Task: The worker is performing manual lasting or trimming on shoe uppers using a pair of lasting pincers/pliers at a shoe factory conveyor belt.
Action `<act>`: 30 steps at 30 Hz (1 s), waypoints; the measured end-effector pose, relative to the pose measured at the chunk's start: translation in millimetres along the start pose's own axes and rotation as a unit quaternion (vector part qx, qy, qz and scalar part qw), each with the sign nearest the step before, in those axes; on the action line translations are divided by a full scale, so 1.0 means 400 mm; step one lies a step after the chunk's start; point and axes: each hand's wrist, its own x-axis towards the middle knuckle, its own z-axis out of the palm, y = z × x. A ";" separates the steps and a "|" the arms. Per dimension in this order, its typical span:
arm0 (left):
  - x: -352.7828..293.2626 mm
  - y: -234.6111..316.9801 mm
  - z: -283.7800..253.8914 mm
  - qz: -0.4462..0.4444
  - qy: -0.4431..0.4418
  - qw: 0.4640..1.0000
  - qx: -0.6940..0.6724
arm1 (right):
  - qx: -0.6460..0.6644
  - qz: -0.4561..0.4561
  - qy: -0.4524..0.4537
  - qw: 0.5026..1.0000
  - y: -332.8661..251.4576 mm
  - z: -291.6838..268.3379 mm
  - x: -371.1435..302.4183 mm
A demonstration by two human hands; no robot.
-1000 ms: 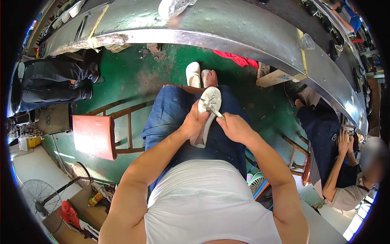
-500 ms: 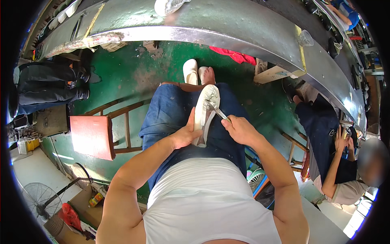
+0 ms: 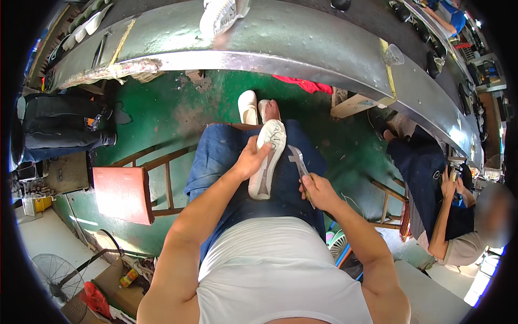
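A white shoe upper stretched over a last lies sole side up above my lap, its toe pointing away from me. My left hand grips it from the left side, the thumb lying across the underside near the forefoot. Gathered, pleated material shows round the toe. In my right hand is a pair of metal lasting pincers, held by the handles. The head of the pincers is apart from the shoe, just to its right over my thigh.
Ahead runs a long metal-topped bench with another white shoe and a clear cup on it. Left stands a stool with a reddish seat; a fan is lower left. A co-worker sits at the right.
The pincers have come off the shoe's toe and moved right. My left hand has slid forward along the shoe toward the forefoot. The view has shifted slightly.
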 end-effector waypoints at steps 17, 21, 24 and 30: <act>-0.128 0.162 -0.017 0.036 -0.144 0.881 -0.450 | -0.288 -0.198 0.093 0.932 -0.055 -0.011 -0.059; -0.134 0.189 0.008 0.126 -0.104 0.918 -0.362 | 0.031 -0.088 0.007 0.996 -0.056 0.010 -0.025; -0.143 0.215 0.029 0.222 -0.021 0.952 -0.208 | 0.203 -0.186 -0.054 0.960 -0.044 0.043 0.005; -0.153 0.221 0.033 0.297 0.064 0.953 0.001 | 0.194 -0.175 -0.088 0.961 -0.095 0.059 0.025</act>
